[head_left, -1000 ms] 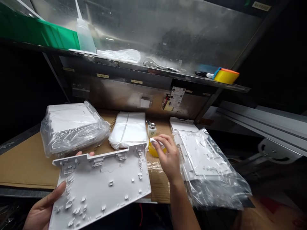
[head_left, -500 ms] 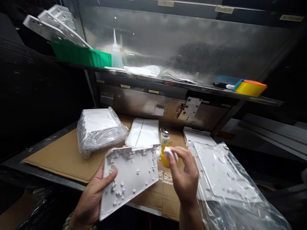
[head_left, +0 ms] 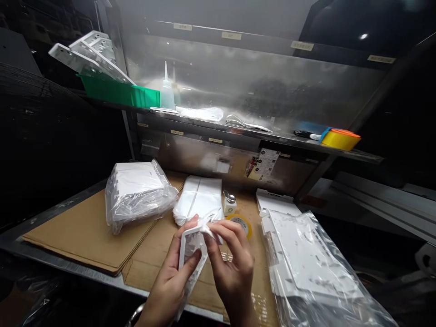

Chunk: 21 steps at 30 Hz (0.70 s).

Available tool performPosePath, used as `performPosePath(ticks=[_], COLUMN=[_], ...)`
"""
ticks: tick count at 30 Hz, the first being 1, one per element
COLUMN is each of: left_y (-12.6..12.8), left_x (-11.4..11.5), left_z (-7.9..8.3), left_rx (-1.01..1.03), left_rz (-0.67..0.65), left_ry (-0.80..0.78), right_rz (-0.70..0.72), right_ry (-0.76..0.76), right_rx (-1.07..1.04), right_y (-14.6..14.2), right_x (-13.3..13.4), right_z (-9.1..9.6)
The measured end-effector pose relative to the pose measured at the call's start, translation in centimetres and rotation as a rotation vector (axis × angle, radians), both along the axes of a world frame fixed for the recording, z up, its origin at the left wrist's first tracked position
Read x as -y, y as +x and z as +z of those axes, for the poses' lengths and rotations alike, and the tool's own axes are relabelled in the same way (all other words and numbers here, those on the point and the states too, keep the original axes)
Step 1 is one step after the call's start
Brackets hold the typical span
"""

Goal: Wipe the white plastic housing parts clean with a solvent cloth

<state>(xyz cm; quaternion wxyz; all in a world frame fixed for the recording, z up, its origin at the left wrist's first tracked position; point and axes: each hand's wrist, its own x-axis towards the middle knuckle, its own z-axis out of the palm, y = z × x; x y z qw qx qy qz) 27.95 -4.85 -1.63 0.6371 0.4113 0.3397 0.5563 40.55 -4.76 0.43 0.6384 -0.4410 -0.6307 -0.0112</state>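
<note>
My left hand (head_left: 172,279) grips a white plastic panel (head_left: 190,254), now turned nearly edge-on toward me, low in the middle of the view. My right hand (head_left: 231,263) pinches a small white wipe (head_left: 208,230) and presses it against the panel's upper edge. Just beyond my fingers a yellow tape roll (head_left: 242,224) lies flat on the cardboard, and a small white dispenser bottle (head_left: 230,203) with a metal top stands behind it.
A bagged stack of white panels (head_left: 136,193) sits on the cardboard sheet (head_left: 75,234) at left, a pile of clear bags (head_left: 200,200) lies in the middle, more bagged panels (head_left: 306,263) at right. The shelf (head_left: 238,131) above holds a green bin (head_left: 116,93), squeeze bottle (head_left: 166,91) and yellow tape (head_left: 340,138).
I turned the panel from flat to nearly edge-on and drew it close. My right hand lifted the wipe from beside the yellow tape roll and brought it onto the panel's edge.
</note>
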Motion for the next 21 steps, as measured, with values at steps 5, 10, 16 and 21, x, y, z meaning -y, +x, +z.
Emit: performPosePath(ticks=[5, 10, 16, 21], left_y=[-1.3, -5.3, -8.7, -10.4], left_x=[-0.6, -2.2, -3.2, -3.0], left_z=[0.8, 1.4, 1.5, 1.3], left_rx=[0.125, 0.301, 0.512, 0.559], left_rz=[0.03, 0.039, -0.079, -0.134], left_ry=[-0.14, -0.311, -0.439, -0.431], right_rz=[-0.173, -0.413, -0.401, -0.158], right_ry=[-0.134, -0.422, -0.608, -0.718], right_rx=[0.055, 0.052, 0.121, 0.074], right_y=[2.6, 9.5, 11.5, 8.2], right_x=[-3.1, -8.1, -8.7, -0.8], right_z=[-2.4, -9.4, -11.5, -9.1])
